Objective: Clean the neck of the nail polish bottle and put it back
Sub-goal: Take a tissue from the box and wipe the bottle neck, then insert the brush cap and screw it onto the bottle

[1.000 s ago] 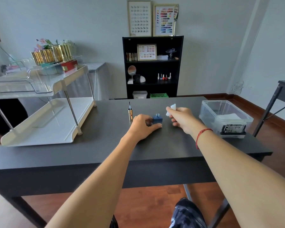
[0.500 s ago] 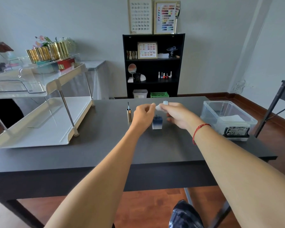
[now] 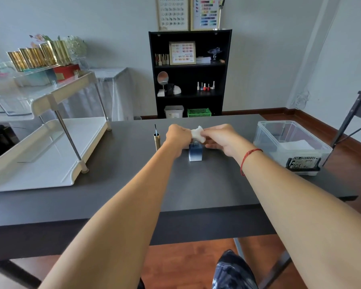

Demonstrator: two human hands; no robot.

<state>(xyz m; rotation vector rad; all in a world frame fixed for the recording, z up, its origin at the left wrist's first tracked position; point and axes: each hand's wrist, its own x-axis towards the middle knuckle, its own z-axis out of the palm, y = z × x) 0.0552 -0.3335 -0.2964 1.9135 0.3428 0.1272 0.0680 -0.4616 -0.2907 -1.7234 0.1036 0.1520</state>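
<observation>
The nail polish bottle (image 3: 195, 152) stands upright on the dark counter (image 3: 206, 184), near the middle and toward the far edge. It is a square bottle, dark blue at the top and fading to white at the base. It is uncapped, and its short neck shows just under the hands.

Both hands are raised above the bottle and meet over it. The left hand (image 3: 178, 135) has its fingers curled in and pinches the left edge of a white pad (image 3: 198, 133). The right hand (image 3: 221, 137) grips the pad's right side, with its fingers bent round it. A red cord bracelet (image 3: 249, 158) sits on the right wrist. The pad hangs just over the bottle's neck; whether it touches the neck cannot be told.

Just left of the left hand, the gold cap (image 3: 157, 141) stands on end on the counter, apart from the bottle, with its thin brush (image 3: 155, 129) pointing up.

A clear plastic bin (image 3: 265, 134) sits on the right part of the counter, with white sheets inside and a label on its front. A white two-tier rack (image 3: 50, 155) takes up the left side of the counter, and its upper tier carries gold containers. A black shelf unit (image 3: 227, 76) stands against the far wall and holds small bottles and a mirror.
</observation>
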